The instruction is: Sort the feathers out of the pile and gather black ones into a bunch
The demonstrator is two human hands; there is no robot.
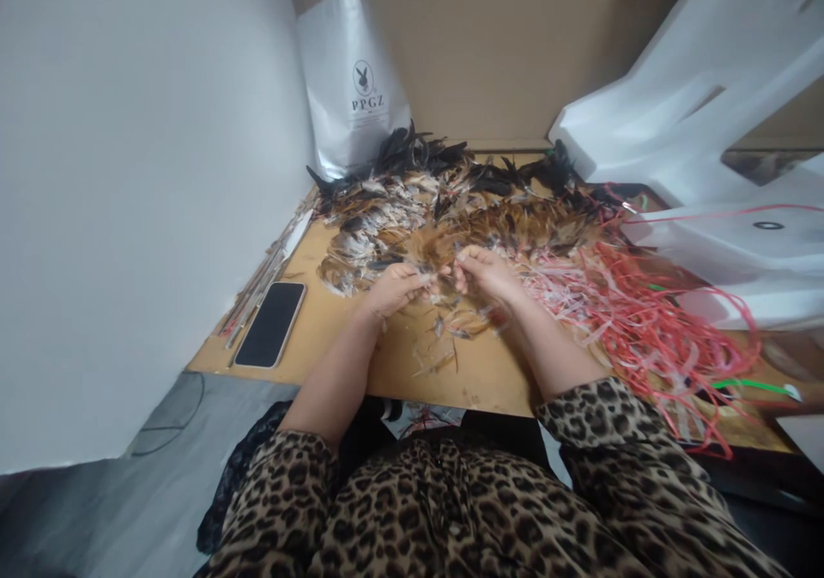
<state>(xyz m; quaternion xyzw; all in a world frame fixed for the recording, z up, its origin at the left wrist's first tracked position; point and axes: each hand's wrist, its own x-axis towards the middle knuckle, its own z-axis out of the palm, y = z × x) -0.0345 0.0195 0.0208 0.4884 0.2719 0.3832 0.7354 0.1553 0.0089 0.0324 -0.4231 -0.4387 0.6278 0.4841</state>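
Brown feathers (430, 245) fan upward in a tuft from between my hands at the middle of the table. My left hand (397, 289) is closed, its fingers pinching the base of this tuft. My right hand (484, 270) is also closed, thumb and fingertips pressed together just to the right of the tuft; what lies in that pinch is too small and blurred to make out. Behind both hands spreads a large pile of brown, white and black feathers (386, 196). Loose feather scraps (458, 322) lie on the wood below my hands.
A dark-screened phone (270, 325) lies left on the wooden table (348, 359), beside thin sticks (261, 282). Tangled red and pink strips (637, 312) cover the right side, with a green tie (753, 385). A printed white bag (354, 88) stands behind; white plastic (682, 123) fills the right rear.
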